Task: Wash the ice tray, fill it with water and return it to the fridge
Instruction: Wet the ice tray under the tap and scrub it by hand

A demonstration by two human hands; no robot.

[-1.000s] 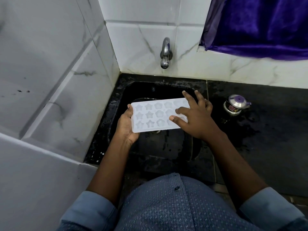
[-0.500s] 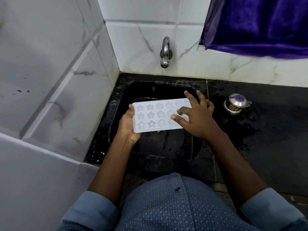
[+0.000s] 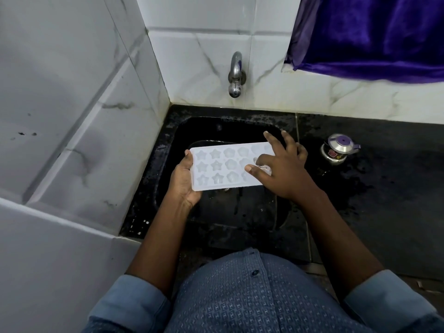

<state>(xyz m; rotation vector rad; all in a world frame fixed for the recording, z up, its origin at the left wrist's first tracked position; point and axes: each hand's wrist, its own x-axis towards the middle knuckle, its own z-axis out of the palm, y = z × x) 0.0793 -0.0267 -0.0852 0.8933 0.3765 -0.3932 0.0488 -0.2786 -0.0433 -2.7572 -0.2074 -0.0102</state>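
A white ice tray (image 3: 222, 165) with star and flower moulds is held flat over the black sink (image 3: 168, 150). My left hand (image 3: 183, 181) grips its left end from below, thumb on the rim. My right hand (image 3: 281, 168) lies on the tray's right end with fingers spread, index finger bent into a mould; that end is hidden under the hand. The steel tap (image 3: 235, 75) sticks out of the tiled wall above the sink, and no water runs from it.
Black counter (image 3: 384, 200) to the right is wet and carries a small steel pot with a purple knob (image 3: 338, 150). A purple cloth (image 3: 372, 37) hangs at the upper right. White tiled walls (image 3: 72, 116) close the left side and back.
The tray has stayed over the sink. My right hand's fingers have shifted slightly on the tray's right end, the index finger curling into a mould.
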